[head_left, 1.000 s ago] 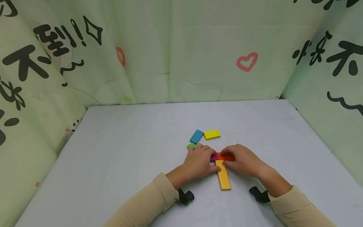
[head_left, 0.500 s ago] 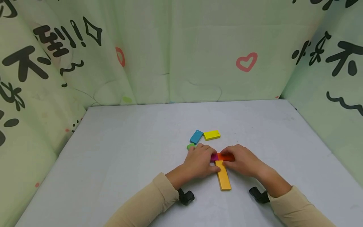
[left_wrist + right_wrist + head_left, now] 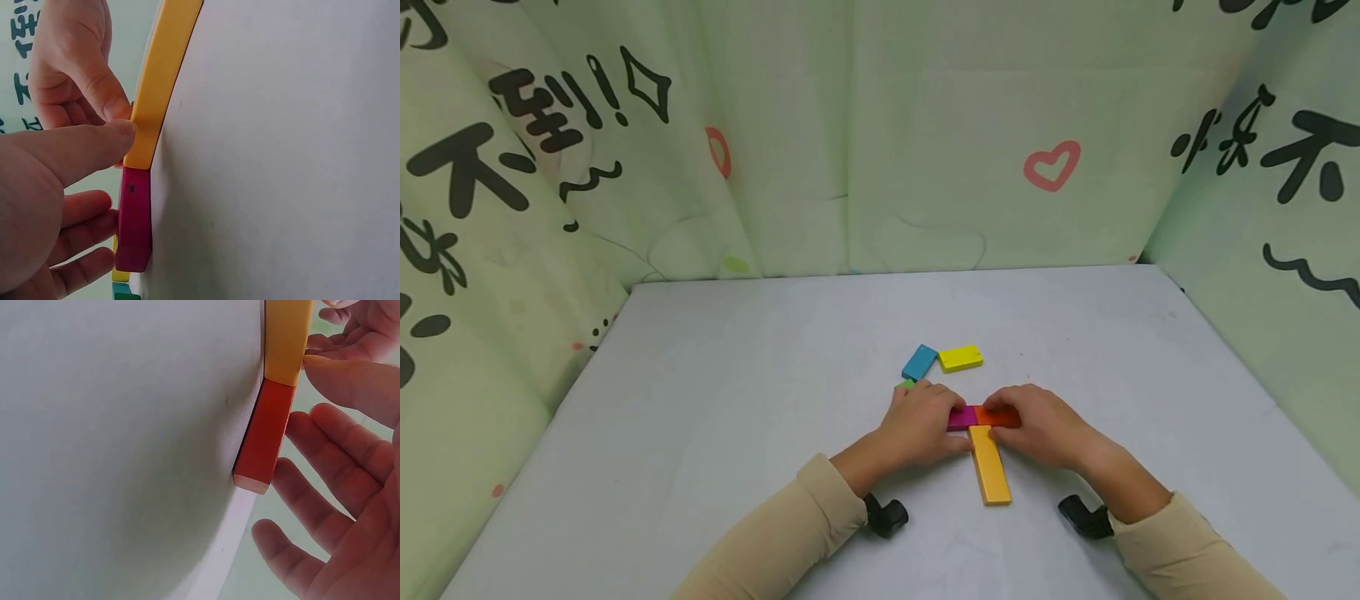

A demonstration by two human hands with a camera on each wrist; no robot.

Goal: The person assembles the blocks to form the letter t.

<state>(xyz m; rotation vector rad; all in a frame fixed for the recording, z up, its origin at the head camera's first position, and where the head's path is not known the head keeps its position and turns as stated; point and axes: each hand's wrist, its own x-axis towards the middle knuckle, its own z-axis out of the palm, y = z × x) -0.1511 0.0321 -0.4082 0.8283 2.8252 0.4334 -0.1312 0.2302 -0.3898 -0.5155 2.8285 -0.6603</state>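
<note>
Flat coloured blocks form a T in the head view. A magenta block (image 3: 962, 418) and a red block (image 3: 1003, 417) lie end to end, with a long orange-yellow block (image 3: 990, 467) running from their join towards the person. My left hand (image 3: 921, 423) rests its fingertips at the magenta block, its thumb (image 3: 115, 139) at the side of the long block. My right hand (image 3: 1043, 425) lies over the red block. In the right wrist view its loosely spread fingers touch the red block's upper edge, while the thumb (image 3: 331, 372) touches the orange-yellow block.
Beyond the left hand lie a blue block (image 3: 919, 362), a yellow block (image 3: 960, 358) and a green block (image 3: 906, 384) partly hidden by that hand. A black wrist camera (image 3: 887, 517) sits at each cuff. Printed curtains (image 3: 940, 108) stand around the white table (image 3: 737, 375).
My left hand has slid slightly left, showing more of the magenta block and covering more of the green one. Its thumb has drawn back from the long block's top. The right hand stays put.
</note>
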